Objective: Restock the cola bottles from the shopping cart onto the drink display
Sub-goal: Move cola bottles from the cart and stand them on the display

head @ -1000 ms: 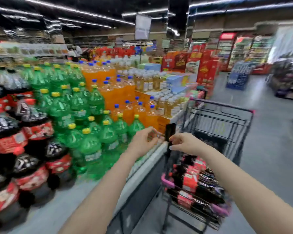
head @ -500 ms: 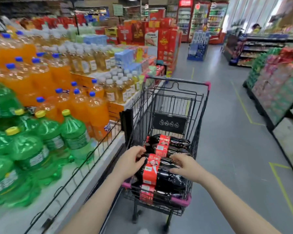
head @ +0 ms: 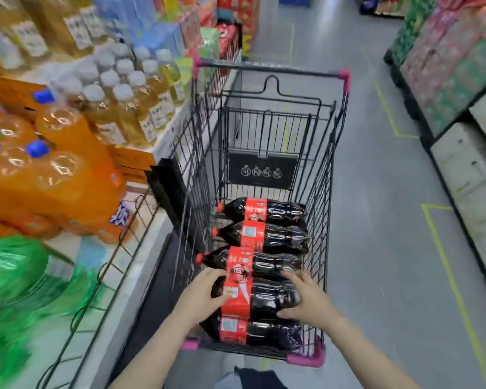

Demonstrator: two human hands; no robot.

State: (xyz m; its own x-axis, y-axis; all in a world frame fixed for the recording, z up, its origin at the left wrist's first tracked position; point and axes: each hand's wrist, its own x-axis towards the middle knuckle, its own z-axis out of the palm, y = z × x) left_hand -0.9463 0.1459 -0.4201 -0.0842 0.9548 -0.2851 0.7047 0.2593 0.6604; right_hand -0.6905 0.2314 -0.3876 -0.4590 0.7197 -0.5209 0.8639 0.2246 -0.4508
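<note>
A person leans over a black wire shopping cart (head: 328, 153) with pink corners. Five big cola bottles lie on their sides in the cart, packed close in a row from near to far. Each one is dark with a red label, and the red caps point to the left. Both hands are on one cola bottle (head: 264, 297), the second from the near end, which sits a bit higher than the one below it. The left hand (head: 201, 294) is on the neck end, next to the red label, and its fingers curl around the bottle. The right hand (head: 306, 301) is on the fat dark end, with its fingers bent over the top and the thumb lower down on the side, so it grips the bottle too. The other cola bottles (head: 264, 237) lie untouched farther back in the cart. The drink display (head: 141, 242) is just to the left of the cart, with a wire fence along its edge. On it stand orange soda bottles (head: 62, 175) with blue caps, blurry green bottles (head: 14, 273) nearer the person, and yellow drink bottles (head: 129, 113) with white caps farther back. The gray floor (head: 382, 248) has yellow lines, and more shelves (head: 460, 80) with packs stand on the right.
</note>
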